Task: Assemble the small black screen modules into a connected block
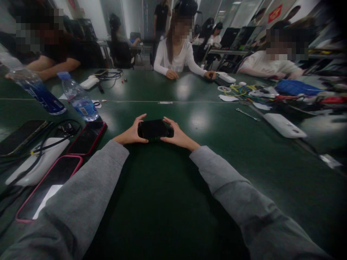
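Note:
A small black device [153, 129], flat and rectangular like a phone or power bank, lies on the dark green table [173, 202] straight ahead of me. My left hand [132, 133] grips its left end, thumb on the near edge and fingers curled over the far edge. My right hand [177, 135] grips its right end the same way. Both arms wear grey sleeves.
Two phones in pink-red cases [87, 137] [48, 186], a white power bank with black cables [38, 159] and two water bottles [78, 96] [35, 88] lie at the left. White devices [284, 125], a metal tool [247, 114], cables and a blue tray [295, 87] are at the right. Other people sit across.

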A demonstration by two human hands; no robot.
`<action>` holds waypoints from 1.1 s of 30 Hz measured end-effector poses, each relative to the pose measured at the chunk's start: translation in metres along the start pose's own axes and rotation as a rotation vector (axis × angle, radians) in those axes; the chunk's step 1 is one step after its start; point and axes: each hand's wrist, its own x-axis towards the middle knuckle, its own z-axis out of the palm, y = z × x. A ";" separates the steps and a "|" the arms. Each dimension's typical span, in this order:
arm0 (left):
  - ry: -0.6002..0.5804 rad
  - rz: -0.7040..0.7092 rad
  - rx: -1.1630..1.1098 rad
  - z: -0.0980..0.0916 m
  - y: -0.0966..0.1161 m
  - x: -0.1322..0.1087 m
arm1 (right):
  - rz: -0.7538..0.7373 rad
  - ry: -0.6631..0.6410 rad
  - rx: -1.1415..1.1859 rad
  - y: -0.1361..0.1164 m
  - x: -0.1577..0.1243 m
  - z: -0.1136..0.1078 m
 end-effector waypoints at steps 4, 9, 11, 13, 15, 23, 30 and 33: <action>-0.051 0.019 -0.008 0.000 0.003 0.001 | 0.031 -0.089 0.015 -0.002 0.000 -0.003; -0.092 -0.013 -0.027 0.003 0.013 0.001 | 0.109 -0.183 0.091 -0.007 0.001 -0.010; -0.107 -0.009 -0.036 0.003 0.014 0.001 | 0.123 -0.208 0.141 -0.008 0.002 -0.013; -0.119 -0.009 -0.047 0.003 0.014 0.002 | 0.110 -0.224 0.205 -0.007 0.003 -0.014; -0.122 -0.016 -0.059 0.003 0.013 0.002 | 0.087 -0.220 0.248 -0.006 0.004 -0.014; -0.147 0.003 -0.130 0.001 0.003 0.002 | 0.152 -0.194 0.236 -0.013 0.002 -0.013; -0.134 -0.001 -0.150 0.003 0.002 0.003 | 0.118 -0.187 0.195 -0.009 0.002 -0.012; -0.134 0.014 -0.147 0.003 0.001 0.003 | 0.129 -0.194 0.170 -0.010 0.002 -0.013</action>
